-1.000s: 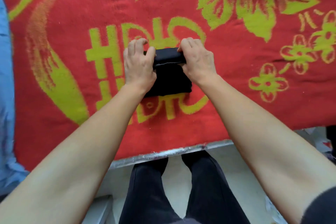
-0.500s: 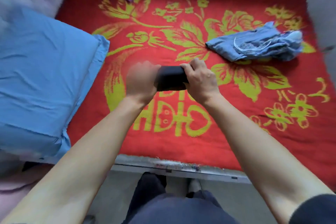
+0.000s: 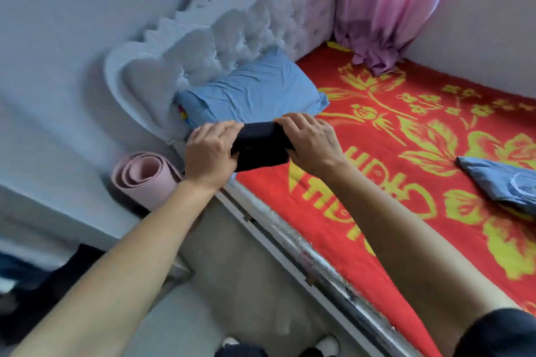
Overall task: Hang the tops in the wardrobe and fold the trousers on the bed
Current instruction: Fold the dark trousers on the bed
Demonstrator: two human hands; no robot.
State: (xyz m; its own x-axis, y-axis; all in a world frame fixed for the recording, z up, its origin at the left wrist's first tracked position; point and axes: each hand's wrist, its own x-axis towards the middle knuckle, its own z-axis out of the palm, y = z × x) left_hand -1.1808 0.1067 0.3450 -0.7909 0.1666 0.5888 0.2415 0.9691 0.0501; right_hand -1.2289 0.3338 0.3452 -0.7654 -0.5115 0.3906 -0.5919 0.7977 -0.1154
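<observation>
Folded black trousers (image 3: pixel 261 146), soft compact rectangular bundle, at frame centre; long axis ran left-right. Left hand (image 3: pixel 210 153) and right hand (image 3: pixel 311 140) clamped opposite ends, above red woven blanket (image 3: pixel 391 182) edge.

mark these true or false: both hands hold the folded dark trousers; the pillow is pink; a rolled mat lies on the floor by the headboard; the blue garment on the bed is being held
1. Both hands hold the folded dark trousers: true, left hand and right hand grip its ends.
2. The pillow is pink: false, it is blue.
3. A rolled mat lies on the floor by the headboard: true.
4. The blue garment is being held: false, it lies untouched on the red blanket.
</observation>
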